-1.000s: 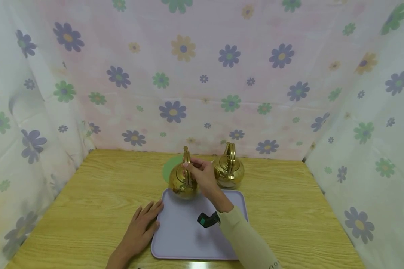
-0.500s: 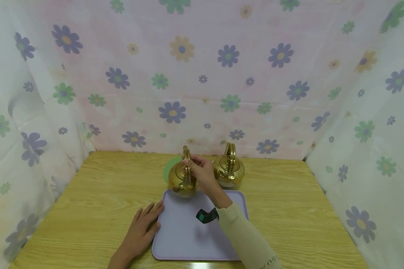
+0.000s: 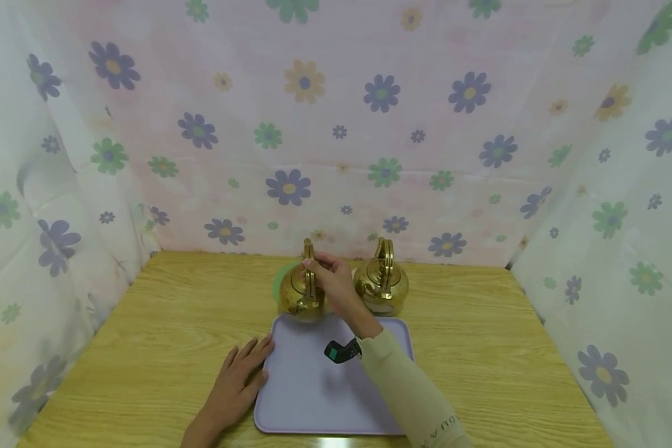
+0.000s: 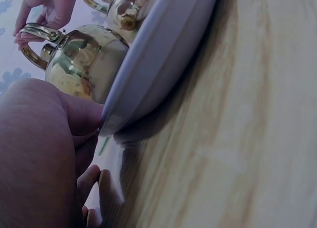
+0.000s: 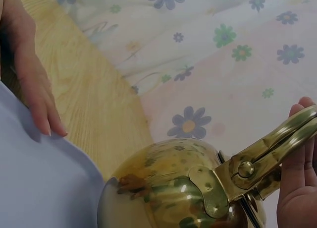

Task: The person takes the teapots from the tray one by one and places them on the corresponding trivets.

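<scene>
My right hand [image 3: 338,287] grips the tall hinged handle of a shiny gold kettle [image 3: 295,303]. The kettle is upright at the tray's back edge, overlapping a green round mat [image 3: 277,286] behind it. In the right wrist view the kettle's round body [image 5: 158,183] fills the bottom, fingers curled around its doubled handle bars [image 5: 277,143]. My left hand [image 3: 232,386] lies with spread fingers at the left side of a pale lilac tray [image 3: 313,386], fingertips at its rim. The left wrist view has the thumb against the tray's wall [image 4: 158,64].
A second gold kettle [image 3: 382,291] stands just right of the held one, behind the tray. Wood-grain table [image 3: 481,348] extends on both sides. Flower-print cloth [image 3: 336,155] closes off the back, left and right.
The held kettle has shifted slightly back, away from the tray and toward the green mat, the right hand and forearm moving with it. The left hand stays at the tray's edge.
</scene>
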{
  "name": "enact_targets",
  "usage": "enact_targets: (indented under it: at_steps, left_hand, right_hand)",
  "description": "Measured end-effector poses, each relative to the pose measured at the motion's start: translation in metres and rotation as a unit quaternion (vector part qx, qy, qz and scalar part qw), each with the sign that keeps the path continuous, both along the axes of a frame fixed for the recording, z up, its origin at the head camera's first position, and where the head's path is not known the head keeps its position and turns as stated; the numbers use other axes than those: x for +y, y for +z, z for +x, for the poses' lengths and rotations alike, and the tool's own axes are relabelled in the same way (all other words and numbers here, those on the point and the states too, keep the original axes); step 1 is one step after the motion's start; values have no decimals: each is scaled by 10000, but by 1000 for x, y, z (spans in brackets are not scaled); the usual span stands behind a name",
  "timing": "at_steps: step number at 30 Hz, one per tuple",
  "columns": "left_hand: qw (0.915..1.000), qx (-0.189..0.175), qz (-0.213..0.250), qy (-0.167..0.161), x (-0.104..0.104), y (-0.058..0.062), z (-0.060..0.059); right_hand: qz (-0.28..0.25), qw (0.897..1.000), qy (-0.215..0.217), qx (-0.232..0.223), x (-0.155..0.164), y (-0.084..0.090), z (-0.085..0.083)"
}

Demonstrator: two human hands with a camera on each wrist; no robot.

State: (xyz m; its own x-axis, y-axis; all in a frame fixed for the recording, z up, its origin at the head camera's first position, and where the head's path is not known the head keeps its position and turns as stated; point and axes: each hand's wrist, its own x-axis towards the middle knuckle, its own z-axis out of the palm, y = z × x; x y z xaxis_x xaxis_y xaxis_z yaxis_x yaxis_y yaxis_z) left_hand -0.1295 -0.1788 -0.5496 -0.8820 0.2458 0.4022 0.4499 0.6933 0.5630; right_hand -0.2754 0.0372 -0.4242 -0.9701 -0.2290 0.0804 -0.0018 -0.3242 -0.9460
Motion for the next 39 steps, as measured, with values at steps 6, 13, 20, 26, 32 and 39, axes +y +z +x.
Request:
enact_targets:
  at_steps: [6, 13, 20, 26, 32, 39]
  left_hand:
    - [9997, -232, 51, -14, 1, -1, -1]
    - [9999, -127, 88, -1, 1, 0, 0]
    - [9999, -72, 106, -29, 1, 0, 1]
    - [10000, 1, 30, -3, 0, -2, 1]
    - [9999, 139, -10, 18, 0, -3, 1]
    - [10000, -19, 58, 14, -1, -2, 1]
  right_hand:
    - [11, 10000, -7, -2, -2, 2, -5]
    - [-37, 9999, 52, 84, -5, -1, -14]
    - [-44, 10000, 5, 48, -7, -4, -18]
    - [-94, 9999, 18, 106, -7, -6, -21]
    - [-41, 9999, -45, 84, -8, -8, -25]
    - [52, 9998, -160, 74, -10, -7, -28]
